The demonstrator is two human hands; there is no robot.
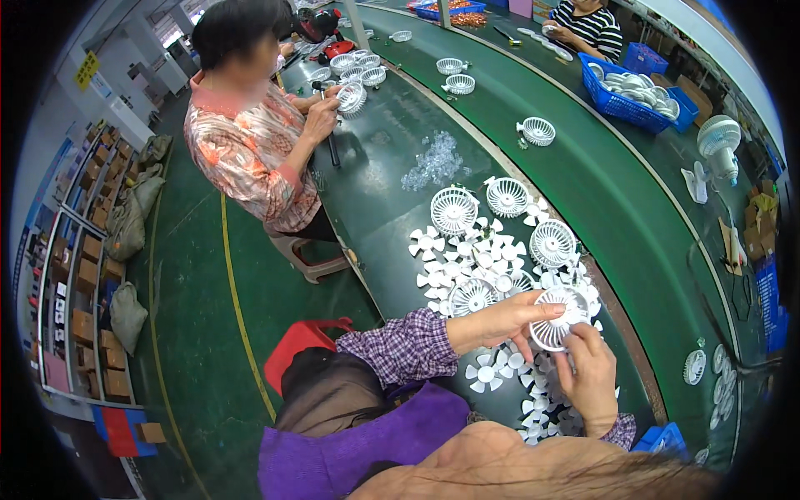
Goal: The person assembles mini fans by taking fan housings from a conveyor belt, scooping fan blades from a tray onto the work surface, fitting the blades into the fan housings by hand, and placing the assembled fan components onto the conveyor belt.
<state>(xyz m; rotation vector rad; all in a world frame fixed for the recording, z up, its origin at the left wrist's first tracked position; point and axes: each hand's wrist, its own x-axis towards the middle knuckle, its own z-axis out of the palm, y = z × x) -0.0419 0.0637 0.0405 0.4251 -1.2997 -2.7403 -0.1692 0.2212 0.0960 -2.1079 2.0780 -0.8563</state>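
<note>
A round white fan housing [550, 331] with radial ribs is held up over the near part of the green table. My left hand [510, 320] grips it from the left, thumb on top near the rim. At its lower right edge, my right hand [592, 377] has its fingers curled and touching the housing; whether a small part sits in them is hidden. Loose white fan blades [485, 372] lie heaped below and around my hands. More white fan housings rest beyond, such as one upright housing [454, 210] and another [552, 243].
A green conveyor belt [600, 187] runs along the right, carrying several fan housings. Small clear plastic parts [435, 162] lie farther up the table. A co-worker [250, 142] works at far left, another [588, 29] at far right beside a blue basket [621, 104].
</note>
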